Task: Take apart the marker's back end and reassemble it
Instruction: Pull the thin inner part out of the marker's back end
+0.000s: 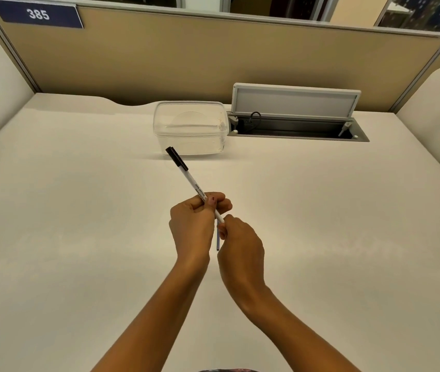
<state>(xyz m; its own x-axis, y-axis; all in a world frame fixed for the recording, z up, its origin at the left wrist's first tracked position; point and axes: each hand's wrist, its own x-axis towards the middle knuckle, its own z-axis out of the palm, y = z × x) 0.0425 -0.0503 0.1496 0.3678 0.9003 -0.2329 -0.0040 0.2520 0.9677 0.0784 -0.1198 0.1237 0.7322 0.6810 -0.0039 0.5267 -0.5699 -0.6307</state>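
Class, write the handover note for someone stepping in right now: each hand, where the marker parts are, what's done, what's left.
Left hand: shut on the marker mid-barrel, black cap pointing away toward the clear tub.
Right hand: pinching at the marker's back end; a thin dark rod hangs below it.
Done: cannot tell whether the rod has come out of the marker.
Left: finish taking the back end apart if needed, then refit it.
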